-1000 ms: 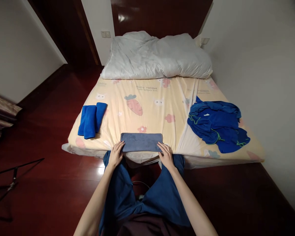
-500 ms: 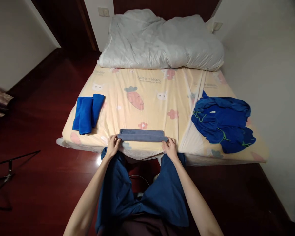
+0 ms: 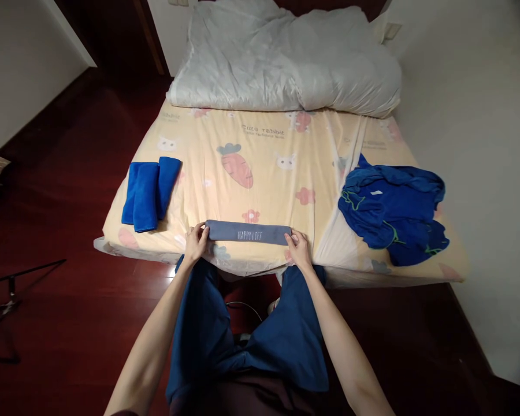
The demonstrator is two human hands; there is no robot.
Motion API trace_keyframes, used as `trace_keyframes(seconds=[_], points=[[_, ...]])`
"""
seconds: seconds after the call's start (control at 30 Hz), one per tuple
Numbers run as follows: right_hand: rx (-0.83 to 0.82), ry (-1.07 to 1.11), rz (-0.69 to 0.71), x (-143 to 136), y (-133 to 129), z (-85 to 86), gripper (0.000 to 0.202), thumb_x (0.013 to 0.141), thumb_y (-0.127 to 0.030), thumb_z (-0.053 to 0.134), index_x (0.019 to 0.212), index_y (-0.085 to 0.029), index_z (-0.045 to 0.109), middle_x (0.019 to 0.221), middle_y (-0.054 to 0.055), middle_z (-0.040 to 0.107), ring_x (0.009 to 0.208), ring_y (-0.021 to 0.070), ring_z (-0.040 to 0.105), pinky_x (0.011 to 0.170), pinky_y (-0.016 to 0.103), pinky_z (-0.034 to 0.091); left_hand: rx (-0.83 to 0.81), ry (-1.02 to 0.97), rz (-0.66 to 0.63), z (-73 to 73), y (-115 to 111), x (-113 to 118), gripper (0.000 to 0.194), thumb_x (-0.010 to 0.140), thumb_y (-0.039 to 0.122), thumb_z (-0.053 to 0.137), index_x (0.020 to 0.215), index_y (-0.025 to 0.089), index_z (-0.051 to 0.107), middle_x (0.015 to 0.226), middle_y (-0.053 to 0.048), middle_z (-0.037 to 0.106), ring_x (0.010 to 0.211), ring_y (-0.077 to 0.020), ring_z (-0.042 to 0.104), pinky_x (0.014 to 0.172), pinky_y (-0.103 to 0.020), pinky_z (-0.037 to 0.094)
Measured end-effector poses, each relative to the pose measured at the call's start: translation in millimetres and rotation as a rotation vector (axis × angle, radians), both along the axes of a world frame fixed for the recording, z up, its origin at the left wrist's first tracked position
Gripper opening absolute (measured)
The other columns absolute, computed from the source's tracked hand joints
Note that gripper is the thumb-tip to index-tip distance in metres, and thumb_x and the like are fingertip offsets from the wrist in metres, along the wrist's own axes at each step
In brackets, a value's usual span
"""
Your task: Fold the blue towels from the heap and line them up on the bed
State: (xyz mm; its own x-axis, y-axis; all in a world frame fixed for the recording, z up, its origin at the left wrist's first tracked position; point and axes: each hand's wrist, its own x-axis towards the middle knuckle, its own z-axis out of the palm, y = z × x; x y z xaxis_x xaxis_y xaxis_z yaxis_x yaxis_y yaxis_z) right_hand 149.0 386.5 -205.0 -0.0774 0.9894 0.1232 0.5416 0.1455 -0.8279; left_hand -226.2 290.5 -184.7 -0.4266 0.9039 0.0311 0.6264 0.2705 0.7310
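Currently, one grey towel [image 3: 248, 233], folded into a strip bearing one line of lettering, is positioned near the front edge of one bed [image 3: 190, 190]. The left hand [image 3: 196, 242] pinches one end between thumb and fingers; the right hand [image 3: 299, 248] pinches the other. One quilt [image 3: 286, 58] lies opposite. Folded blue cloth [image 3: 146, 193] lies left, one crumpled blue heap [image 3: 398, 208] right; pieces in each: indeterminate.

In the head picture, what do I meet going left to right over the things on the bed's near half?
Folded bright-blue fabric, left grip, folded grey-blue cloth, right grip, crumpled blue fabric.
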Motion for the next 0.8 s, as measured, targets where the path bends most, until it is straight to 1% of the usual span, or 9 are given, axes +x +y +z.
trace_keyframes(seconds=[0.13,0.2,0.27,0.33,0.4,0.47,0.57,0.7,0.8], points=[[0.027,-0.141,0.014,0.0,-0.7,13.0,0.045,0.090,-0.051,0.057,0.117,-0.015,0.065,0.116,0.017,0.068,0.111,0.0293,0.061,0.099,0.044,0.048,-0.102,0.132,0.003,5.9,1.9,3.8,0.045,0.099,0.043,0.043,0.126,0.015,0.064,0.096,-0.013,0.073,0.105,-0.0321,0.060,0.097,-0.048,0.045],[0.050,-0.301,0.015,-5.2,-3.1,24.0,0.040,0.090,-0.042,0.057,0.119,-0.015,0.064,0.116,0.017,0.069,0.113,0.0323,0.058,0.100,0.050,0.045,-0.122,0.258,0.023,13.1,2.3,10.7,0.044,0.099,0.039,0.042,0.129,0.015,0.063,0.106,-0.016,0.072,0.110,-0.0346,0.059,0.097,-0.051,0.045],[0.110,-0.445,0.014,-17.6,-6.6,35.8,0.038,0.089,-0.028,0.054,0.124,-0.016,0.062,0.123,0.017,0.067,0.119,0.0347,0.054,0.101,0.054,0.041,-0.068,0.403,0.016,22.9,4.4,22.8,0.043,0.099,0.030,0.041,0.135,0.015,0.059,0.122,-0.018,0.067,0.119,-0.0350,0.056,0.100,-0.052,0.044],[0.200,-0.498,0.059,-38.3,-9.8,45.7,0.043,0.086,-0.016,0.049,0.128,-0.017,0.060,0.137,0.017,0.060,0.129,0.0343,0.048,0.104,0.053,0.038,0.036,0.515,-0.091,32.6,9.5,39.6,0.047,0.098,0.022,0.039,0.143,0.017,0.052,0.138,-0.017,0.058,0.131,-0.0321,0.050,0.108,-0.050,0.040],[0.280,-0.478,0.172,-64.6,-11.8,50.6,0.047,0.087,-0.011,0.044,0.131,-0.018,0.059,0.147,0.014,0.053,0.137,0.0306,0.043,0.109,0.051,0.036,0.115,0.565,-0.268,38.4,17.1,58.4,0.049,0.099,0.022,0.037,0.147,0.018,0.047,0.149,-0.014,0.050,0.141,-0.0283,0.041,0.118,-0.047,0.033],[0.328,-0.459,0.313,-89.9,-12.9,48.6,0.046,0.093,-0.015,0.040,0.136,-0.018,0.056,0.152,0.011,0.050,0.142,0.0265,0.039,0.115,0.048,0.031,0.133,0.580,-0.402,37.6,24.8,74.0,0.049,0.102,0.031,0.036,0.148,0.017,0.045,0.155,-0.012,0.045,0.147,-0.0269,0.034,0.123,-0.046,0.027],[0.348,-0.495,0.426,-109.7,-14.9,35.7,0.049,0.101,-0.029,0.037,0.148,-0.018,0.047,0.157,0.009,0.043,0.147,0.0252,0.033,0.122,0.049,0.022,0.081,0.572,-0.442,25.5,30.5,80.3,0.055,0.103,0.044,0.033,0.148,0.015,0.045,0.155,-0.013,0.045,0.148,-0.0273,0.034,0.124,-0.046,0.025],[0.318,-0.561,0.399,-96.0,-16.2,17.0,0.055,0.104,-0.043,0.035,0.152,-0.019,0.043,0.161,0.010,0.037,0.150,0.0279,0.028,0.123,0.052,0.017,0.033,0.548,-0.430,8.2,25.4,58.3,0.062,0.102,0.055,0.034,0.148,0.016,0.046,0.154,-0.012,0.047,0.148,-0.0263,0.035,0.125,-0.045,0.024],[0.294,-0.557,0.370,-77.2,-12.8,8.8,0.056,0.103,-0.046,0.034,0.150,-0.017,0.045,0.160,0.013,0.038,0.151,0.0284,0.028,0.124,0.052,0.016,-0.005,0.527,-0.383,5.1,18.4,40.5,0.061,0.101,0.056,0.035,0.148,0.018,0.046,0.155,-0.010,0.046,0.149,-0.0254,0.033,0.125,-0.047,0.023]])
